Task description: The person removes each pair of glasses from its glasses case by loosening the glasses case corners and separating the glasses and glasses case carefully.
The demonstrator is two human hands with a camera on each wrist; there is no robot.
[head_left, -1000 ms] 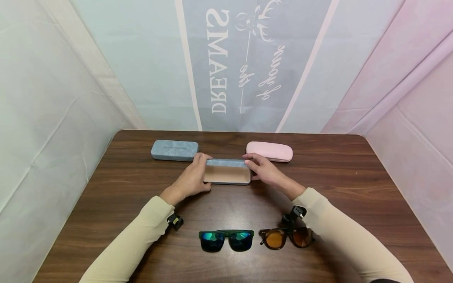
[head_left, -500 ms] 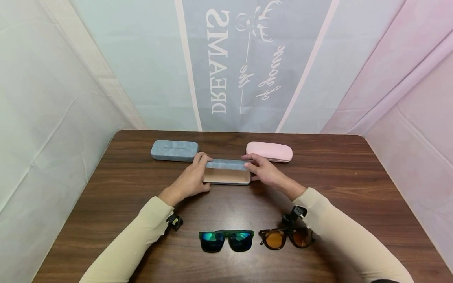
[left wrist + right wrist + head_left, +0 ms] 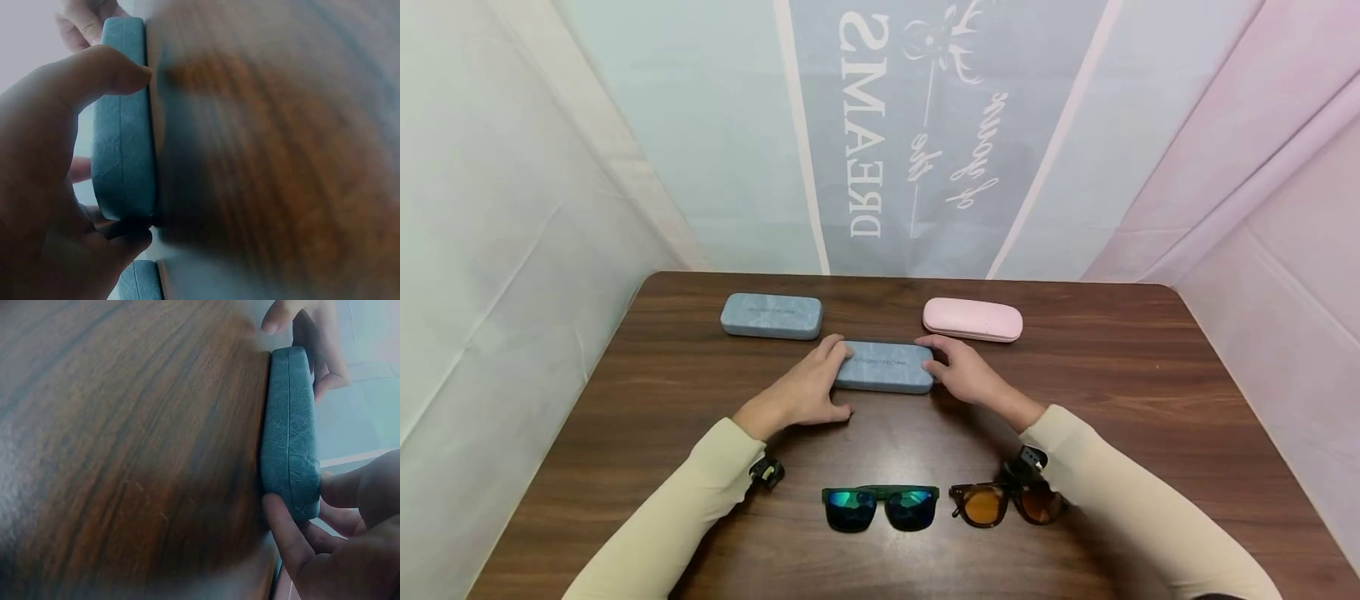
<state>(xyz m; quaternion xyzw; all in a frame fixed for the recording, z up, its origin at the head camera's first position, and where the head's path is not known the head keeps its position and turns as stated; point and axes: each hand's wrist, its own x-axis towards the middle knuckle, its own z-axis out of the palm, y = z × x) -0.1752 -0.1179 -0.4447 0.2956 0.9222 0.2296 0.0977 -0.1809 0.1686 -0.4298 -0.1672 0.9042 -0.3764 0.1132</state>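
Observation:
A blue glasses case (image 3: 883, 367), lid down, lies mid-table between both hands. My left hand (image 3: 805, 385) is at its left end, fingers touching the end and top, thumb spread away from the front side. In the right wrist view, that thumb stands apart from the case (image 3: 290, 434). My right hand (image 3: 970, 372) grips the right end; its thumb lies on the lid and a finger sits low at the corner. Nearer the body lie green-framed sunglasses (image 3: 880, 508) with mirrored lenses and brown-framed sunglasses (image 3: 983, 506) with amber lenses, partly hidden by the right wrist.
A second blue glasses case (image 3: 771, 317) lies at the back left, and a pink glasses case (image 3: 972, 320) at the back right. A printed cloth (image 3: 917, 142) hangs behind the wooden table (image 3: 647, 392).
The middle blue case was open with its tan inside showing; its lid is now down. My left thumb has moved off the front edge, and my right hand has shifted slightly.

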